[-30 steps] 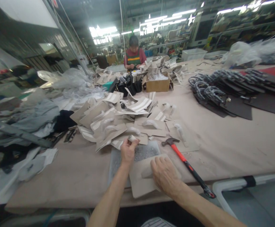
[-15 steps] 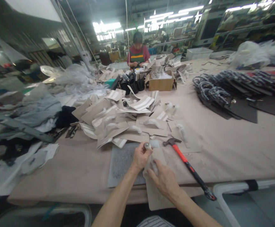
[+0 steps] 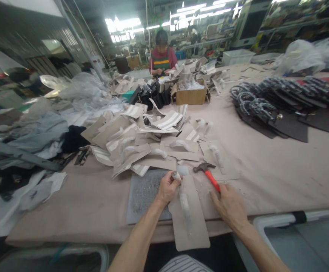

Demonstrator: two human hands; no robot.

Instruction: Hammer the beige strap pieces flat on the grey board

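My left hand (image 3: 168,188) is closed around a short white cylinder (image 3: 176,175) with a round metal top, held upright at the upper end of a beige panel (image 3: 191,219). That panel carries a plastic-wrapped handle (image 3: 185,206) and hangs partly over the table edge. Under its left side lies a worn grey board (image 3: 142,196). To the right, my right hand (image 3: 231,206) is closed over the handle of a claw hammer (image 3: 211,177). The steel head and red upper grip show; the hand hides the lower handle.
Beige panels with wrapped handles (image 3: 142,147) are heaped ahead. Dark panels (image 3: 280,117) lie at the right. A cardboard box (image 3: 191,96) stands farther back, with a co-worker (image 3: 163,56) behind it. Plastic and cloth (image 3: 45,124) pile up at left. A white-framed bin (image 3: 289,226) adjoins the table's right front.
My right hand has left the wrapped handle on the panel and moved right onto the hammer's handle. The left hand still holds the white cylinder in about the same place.
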